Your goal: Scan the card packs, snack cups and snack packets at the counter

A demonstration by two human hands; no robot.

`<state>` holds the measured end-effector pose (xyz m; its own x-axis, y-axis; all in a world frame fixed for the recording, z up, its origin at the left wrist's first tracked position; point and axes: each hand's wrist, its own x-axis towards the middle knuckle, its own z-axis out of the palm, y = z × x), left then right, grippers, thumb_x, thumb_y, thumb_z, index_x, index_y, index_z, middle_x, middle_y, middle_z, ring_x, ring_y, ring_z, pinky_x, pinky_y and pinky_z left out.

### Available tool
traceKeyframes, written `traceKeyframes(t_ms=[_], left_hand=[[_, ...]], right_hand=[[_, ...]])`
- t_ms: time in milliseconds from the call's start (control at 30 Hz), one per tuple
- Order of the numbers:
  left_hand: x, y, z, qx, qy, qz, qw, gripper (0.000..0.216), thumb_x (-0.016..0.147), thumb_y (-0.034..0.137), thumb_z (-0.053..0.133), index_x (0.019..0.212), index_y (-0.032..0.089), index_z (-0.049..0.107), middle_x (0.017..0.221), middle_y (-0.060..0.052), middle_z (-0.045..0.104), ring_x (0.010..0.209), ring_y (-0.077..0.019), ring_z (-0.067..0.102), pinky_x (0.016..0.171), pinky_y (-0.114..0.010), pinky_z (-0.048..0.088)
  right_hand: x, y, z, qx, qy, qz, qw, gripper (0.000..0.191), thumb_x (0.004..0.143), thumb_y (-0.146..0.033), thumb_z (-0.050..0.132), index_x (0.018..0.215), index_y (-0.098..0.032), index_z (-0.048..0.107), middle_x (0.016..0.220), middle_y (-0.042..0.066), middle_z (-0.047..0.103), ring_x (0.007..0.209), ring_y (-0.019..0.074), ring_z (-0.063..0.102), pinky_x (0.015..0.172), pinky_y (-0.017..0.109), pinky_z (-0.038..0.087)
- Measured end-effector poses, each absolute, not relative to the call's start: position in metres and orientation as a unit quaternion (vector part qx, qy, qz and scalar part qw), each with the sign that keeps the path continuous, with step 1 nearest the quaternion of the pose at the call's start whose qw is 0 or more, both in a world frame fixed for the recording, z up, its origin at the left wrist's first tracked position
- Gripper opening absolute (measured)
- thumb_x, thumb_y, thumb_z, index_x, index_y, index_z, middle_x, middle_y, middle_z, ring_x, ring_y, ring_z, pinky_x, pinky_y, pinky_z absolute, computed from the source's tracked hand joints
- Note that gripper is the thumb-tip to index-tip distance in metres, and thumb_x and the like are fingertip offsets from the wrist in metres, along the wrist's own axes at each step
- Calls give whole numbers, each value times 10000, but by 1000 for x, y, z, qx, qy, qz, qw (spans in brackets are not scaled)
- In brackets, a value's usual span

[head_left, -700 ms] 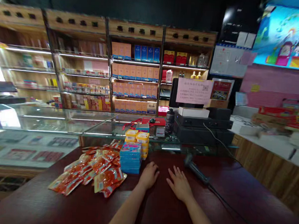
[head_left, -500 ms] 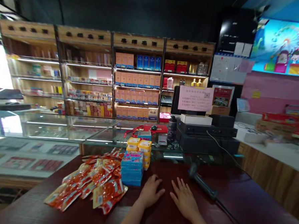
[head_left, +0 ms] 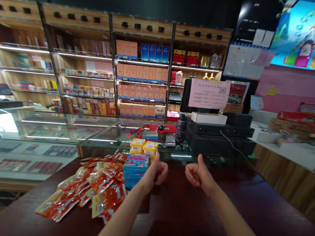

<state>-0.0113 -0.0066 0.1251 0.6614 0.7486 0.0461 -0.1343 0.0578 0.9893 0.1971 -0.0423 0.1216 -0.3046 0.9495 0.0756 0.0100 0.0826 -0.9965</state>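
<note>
My left hand (head_left: pixel 156 172) is a fist with the thumb pointing up, raised over the dark red counter (head_left: pixel 174 203). Plainly nothing is inside its fingers. It is nearest to a stack of blue packets (head_left: pixel 135 171), which it overlaps in view. My right hand (head_left: pixel 200 173) makes the same thumb-up fist, also holding nothing. Behind the blue stack stand yellow-lidded tubs (head_left: pixel 150 147), partly hidden. A heap of orange-red snack pouches (head_left: pixel 104 180) lies to the left of the stack. The handheld scanner is not visible now.
A glass display case (head_left: pixel 100 138) borders the counter's far edge. On it stand a dark bottle (head_left: pixel 181 128), a black cash-register unit (head_left: pixel 206 147) and a red folder (head_left: pixel 167 128). Farther back, shelves hold orange boxes (head_left: pixel 137 93). A cable (head_left: pixel 235 148) hangs at the right.
Both hands have lifted from the counter and closed from flat, spread fingers into thumb-up fists. The scanner at the right has gone out of sight. The camera view has tilted down slightly.
</note>
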Motion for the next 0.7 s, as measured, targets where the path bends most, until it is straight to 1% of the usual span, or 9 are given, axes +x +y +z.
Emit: traceKeyframes(t_ms=[67,167,300,400,467,567,600,633,700], left_hand=[[-18,-8,150,603,222,298,706,737,690,854,87,452,192,309,358,63,222,315,-34,138,325,-187,74],[-29,-12,165,603,225,254,722,748,668,866,61,433,194,288,354,67,186,312,-29,100,323,-186,37],[-38,-16,153,597,233,216,737,754,653,875,49,424,197,288,349,67,169,298,-33,98,317,-187,25],[-38,-20,144,606,238,230,723,758,669,867,68,434,192,319,350,59,205,292,-38,135,313,-188,54],[-36,-23,144,622,259,270,688,766,694,852,113,485,176,407,368,39,305,293,-46,199,313,-188,94],[-36,-25,154,651,327,385,566,666,739,779,304,668,157,530,501,8,488,356,-72,363,336,-189,216],[-38,-24,157,665,357,429,496,587,745,727,394,712,160,541,548,8,518,403,-83,417,364,-194,272],[-42,-23,161,681,387,467,411,500,748,658,475,736,164,546,585,9,536,460,-95,465,410,-203,332],[-55,-18,165,713,437,501,223,344,755,516,559,750,172,565,647,3,572,588,-123,534,544,-237,425]], right_hand=[[198,-45,135,-272,-565,648,431,773,684,-871,50,457,-196,350,363,-78,248,300,27,141,318,175,77],[202,-49,132,-206,-521,722,405,793,648,-894,40,443,-194,352,366,-81,230,306,23,111,309,170,40],[210,-57,111,-198,-504,753,374,800,630,-896,11,445,-195,350,372,-82,230,303,19,111,306,167,37],[211,-66,106,-217,-520,730,386,793,651,-883,9,448,-195,346,377,-79,237,307,21,122,314,172,54],[213,-70,108,-273,-542,672,423,794,693,-855,7,482,-191,388,389,-65,283,313,35,190,323,174,117],[226,-73,107,-483,-595,446,462,753,783,-778,70,642,-188,516,479,-16,457,384,90,403,374,204,294],[232,-73,103,-561,-604,337,456,695,812,-738,131,713,-190,547,543,4,520,442,116,474,414,226,355],[240,-73,99,-608,-597,258,456,590,822,-694,258,782,-193,566,623,22,568,524,143,532,471,250,402],[255,-74,85,-657,-576,170,457,392,814,-561,427,833,-199,575,767,60,603,701,195,571,634,318,448]])
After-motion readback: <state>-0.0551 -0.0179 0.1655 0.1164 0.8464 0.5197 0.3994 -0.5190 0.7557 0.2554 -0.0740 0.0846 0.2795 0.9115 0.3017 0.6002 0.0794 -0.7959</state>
